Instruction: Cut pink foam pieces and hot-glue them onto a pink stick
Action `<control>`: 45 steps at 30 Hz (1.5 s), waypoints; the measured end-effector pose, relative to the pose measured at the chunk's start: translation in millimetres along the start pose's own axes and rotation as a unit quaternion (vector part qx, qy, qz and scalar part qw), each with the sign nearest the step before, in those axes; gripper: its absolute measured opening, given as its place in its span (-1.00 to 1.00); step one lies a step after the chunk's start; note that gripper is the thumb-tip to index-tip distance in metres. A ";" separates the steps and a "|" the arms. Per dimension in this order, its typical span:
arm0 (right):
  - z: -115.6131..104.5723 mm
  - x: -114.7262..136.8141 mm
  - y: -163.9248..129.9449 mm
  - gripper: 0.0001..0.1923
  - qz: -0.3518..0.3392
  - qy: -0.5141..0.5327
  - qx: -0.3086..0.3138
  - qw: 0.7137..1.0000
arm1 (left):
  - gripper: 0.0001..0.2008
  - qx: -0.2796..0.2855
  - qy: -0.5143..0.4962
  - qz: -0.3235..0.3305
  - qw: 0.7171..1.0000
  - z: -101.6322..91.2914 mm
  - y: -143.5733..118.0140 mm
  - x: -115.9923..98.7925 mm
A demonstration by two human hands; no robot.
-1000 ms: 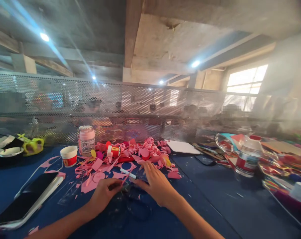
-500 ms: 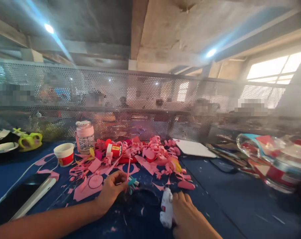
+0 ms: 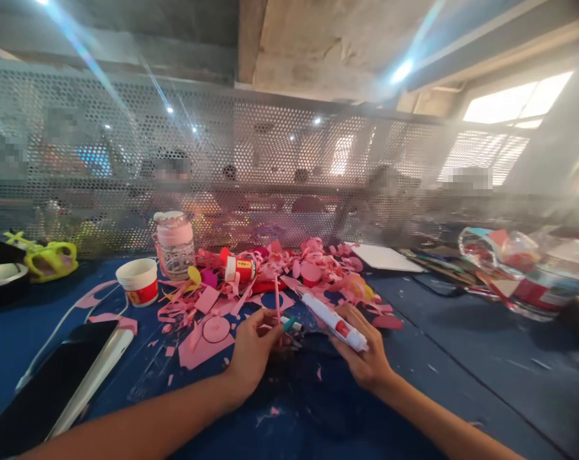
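Blue table (image 3: pixel 461 383): open room is left at right; pink scraps (image 3: pixel 251 287) are heaped centrally.
Left hand (image 3: pixel 253 348): pink strip (image 3: pixel 277 300) is pinched upright.
Right hand (image 3: pixel 366 358): glue tube (image 3: pixel 334 321) is gripped.
White cup (image 3: pixel 138 281): contents cannot be told.

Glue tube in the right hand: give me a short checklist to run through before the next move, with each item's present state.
1. Right hand grips the white glue tube: ok.
2. Tube's cap off: cannot tell, too blurred.
3. Left hand pinches the thin pink strip, upright: ok.
4. Tube's tip touches the strip: not ok, they are apart.
5. Phone lies apart from both hands: ok.
6. Pink paper scraps lie close behind the hands on the blue table: not ok.
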State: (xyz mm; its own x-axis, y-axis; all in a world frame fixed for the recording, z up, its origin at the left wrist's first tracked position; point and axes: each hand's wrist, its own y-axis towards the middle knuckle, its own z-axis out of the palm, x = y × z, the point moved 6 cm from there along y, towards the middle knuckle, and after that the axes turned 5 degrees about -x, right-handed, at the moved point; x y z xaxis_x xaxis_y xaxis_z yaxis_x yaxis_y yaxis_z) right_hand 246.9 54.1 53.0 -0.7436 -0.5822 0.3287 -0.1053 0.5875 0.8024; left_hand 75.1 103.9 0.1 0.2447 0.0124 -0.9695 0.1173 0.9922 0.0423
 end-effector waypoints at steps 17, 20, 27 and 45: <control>-2.3 1.6 -18.1 -0.82 0.000 0.145 0.054 0.988 | -0.77 0.011 0.041 0.000 0.999 -2.2 -12.7 2.5; -5.0 8.5 -17.0 -0.86 -0.037 0.141 0.094 0.985 | -0.76 0.015 0.049 -0.003 0.999 -2.1 -12.8 3.4; -6.0 11.7 -12.9 -0.87 -0.095 0.126 0.107 0.982 | -0.78 0.046 0.073 -0.012 0.996 3.4 -13.9 3.3; 2.6 13.1 -9.9 -0.93 -0.081 0.110 0.115 0.984 | -0.80 0.077 0.109 -0.030 0.991 5.0 -15.3 1.0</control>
State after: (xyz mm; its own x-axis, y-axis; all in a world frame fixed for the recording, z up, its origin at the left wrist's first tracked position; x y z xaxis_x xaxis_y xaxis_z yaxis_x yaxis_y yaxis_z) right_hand 236.5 42.2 48.1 -0.5467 -0.7717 0.3249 -0.3762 0.5730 0.7281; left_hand 78.4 88.1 -0.4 0.0212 -0.0024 -0.9998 0.2756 0.9613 0.0036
